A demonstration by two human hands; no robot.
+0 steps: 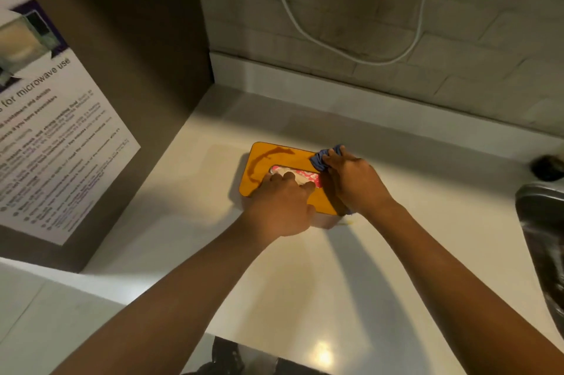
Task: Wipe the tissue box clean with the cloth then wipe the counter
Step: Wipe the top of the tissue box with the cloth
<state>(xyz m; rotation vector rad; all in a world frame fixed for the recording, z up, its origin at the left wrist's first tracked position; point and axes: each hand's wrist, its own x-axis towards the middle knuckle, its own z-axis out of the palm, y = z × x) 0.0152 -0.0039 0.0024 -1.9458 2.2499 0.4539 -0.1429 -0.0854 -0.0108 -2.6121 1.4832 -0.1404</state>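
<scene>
Head view: left hand [282,202] flat on the box [262,167] mid-counter [305,283], right hand [355,181] fingers closed around the cloth [323,156] at its far corner — box wipe underway, counter not yet wiped.

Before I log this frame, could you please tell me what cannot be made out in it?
Head view only:
- Tissue box: near side hidden by the left hand.
- Cloth: mostly bunched under the right hand.
- Sink: cut off by the right edge.
- Poster: small print blurred.

A shared kitchenette: microwave-use notice [58,118], white counter [305,268], steel sink [543,222], tiled wall [396,23]
</scene>
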